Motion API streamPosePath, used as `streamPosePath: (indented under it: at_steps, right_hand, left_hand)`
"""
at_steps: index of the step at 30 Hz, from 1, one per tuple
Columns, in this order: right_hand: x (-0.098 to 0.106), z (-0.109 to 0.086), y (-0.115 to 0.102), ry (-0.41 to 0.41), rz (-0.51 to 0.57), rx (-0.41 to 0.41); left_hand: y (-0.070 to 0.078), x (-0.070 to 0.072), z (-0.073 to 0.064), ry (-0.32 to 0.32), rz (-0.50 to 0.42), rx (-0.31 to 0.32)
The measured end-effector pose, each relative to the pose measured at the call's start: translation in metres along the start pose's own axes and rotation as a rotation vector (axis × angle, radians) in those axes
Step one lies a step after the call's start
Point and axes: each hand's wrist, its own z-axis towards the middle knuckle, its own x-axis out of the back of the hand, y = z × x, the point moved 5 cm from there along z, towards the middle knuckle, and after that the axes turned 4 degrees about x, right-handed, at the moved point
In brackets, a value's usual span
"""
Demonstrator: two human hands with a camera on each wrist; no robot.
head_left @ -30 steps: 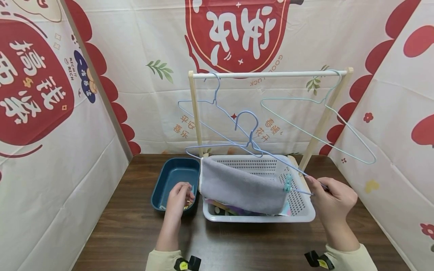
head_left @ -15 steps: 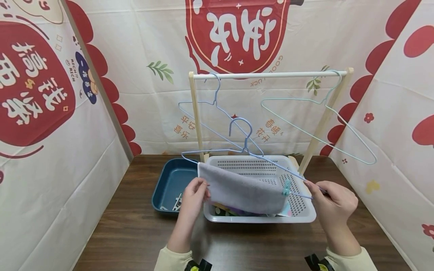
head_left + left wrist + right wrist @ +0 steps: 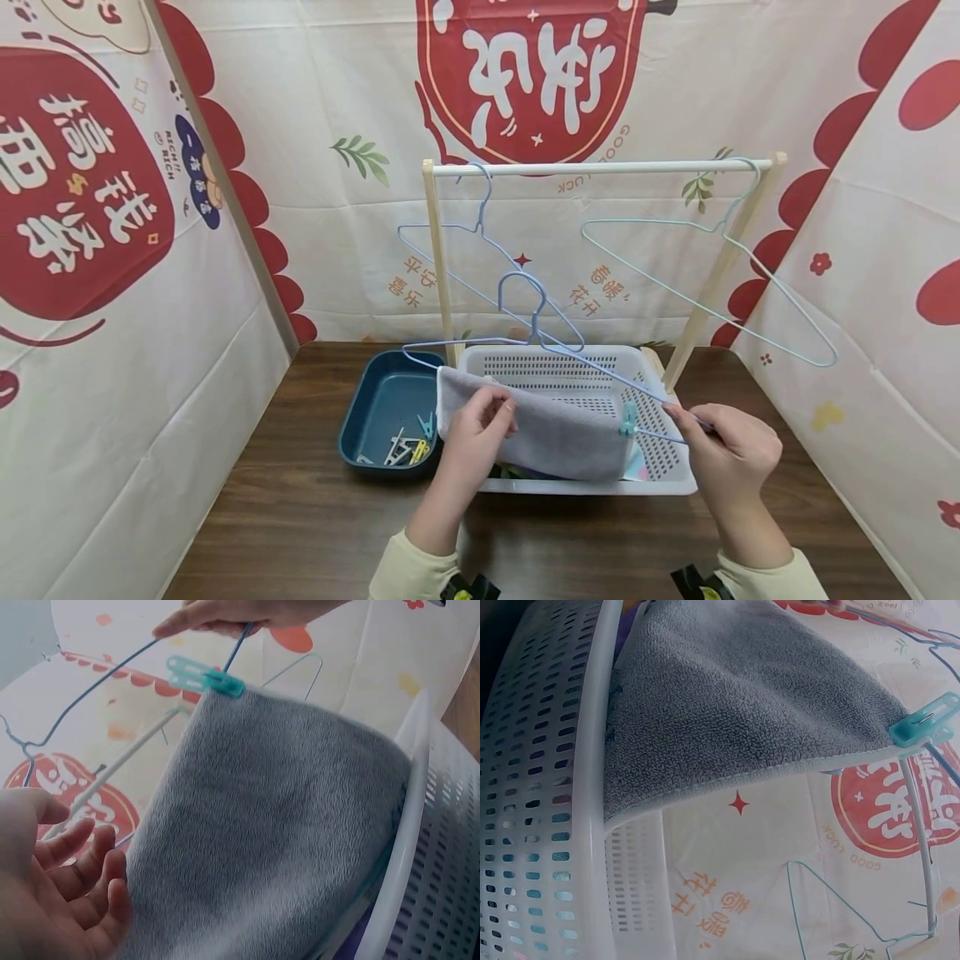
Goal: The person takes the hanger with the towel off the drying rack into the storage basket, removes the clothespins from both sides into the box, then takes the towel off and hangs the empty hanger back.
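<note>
My right hand (image 3: pixel 731 446) grips the right end of a blue wire clothes hanger (image 3: pixel 536 323) above the white basket. A grey towel (image 3: pixel 573 437) hangs over the hanger's lower bar, and a teal clothespin (image 3: pixel 628 418) clips its right top corner. In front of the towel's left part is my left hand (image 3: pixel 480 433), fingers loosely bent. Nothing shows between its fingers in the left wrist view, where it is beside the towel (image 3: pixel 262 802). Loose clothespins (image 3: pixel 420 450), teal, yellow and white, lie in the dark blue tray (image 3: pixel 378 387) on the left.
A white perforated basket (image 3: pixel 667 483) stands under the towel, with colourful cloths partly hidden inside. Behind it rises a rack (image 3: pixel 607 169) carrying a blue hanger (image 3: pixel 477 227) at left and a mint hanger (image 3: pixel 712 229) at right. Printed cloth walls enclose the wooden table (image 3: pixel 300 500).
My left hand has left the blue tray and moved right, across the towel's left edge to its front. The held hanger and towel have shifted slightly down and left.
</note>
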Motion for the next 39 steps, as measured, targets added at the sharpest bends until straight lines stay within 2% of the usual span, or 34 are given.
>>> streamPosePath:
  at_steps: [8, 15, 18, 26, 34, 39]
  right_hand:
    - [-0.001, -0.001, -0.002, -0.02, 0.0, 0.002]
    - [-0.002, -0.003, 0.0, -0.043, 0.013, 0.007]
    - [-0.002, -0.004, 0.001, -0.058, 0.004, 0.008]
    - [-0.006, -0.008, -0.001, -0.071, 0.003, 0.022]
    - [-0.009, -0.015, 0.001, -0.118, -0.046, 0.043]
    - [-0.016, -0.014, -0.002, -0.134, -0.048, 0.057]
  left_hand:
    - [0.007, -0.015, -0.001, -0.025, 0.011, -0.071]
    - [0.018, -0.035, -0.002, -0.028, 0.085, -0.246]
    - [0.023, -0.045, -0.003, -0.055, 0.109, -0.288]
    - [0.02, -0.062, -0.004, -0.113, 0.125, -0.288]
    - [0.019, -0.065, -0.005, -0.114, 0.18, -0.301]
    - [0.02, -0.065, -0.006, -0.103, 0.177, -0.27]
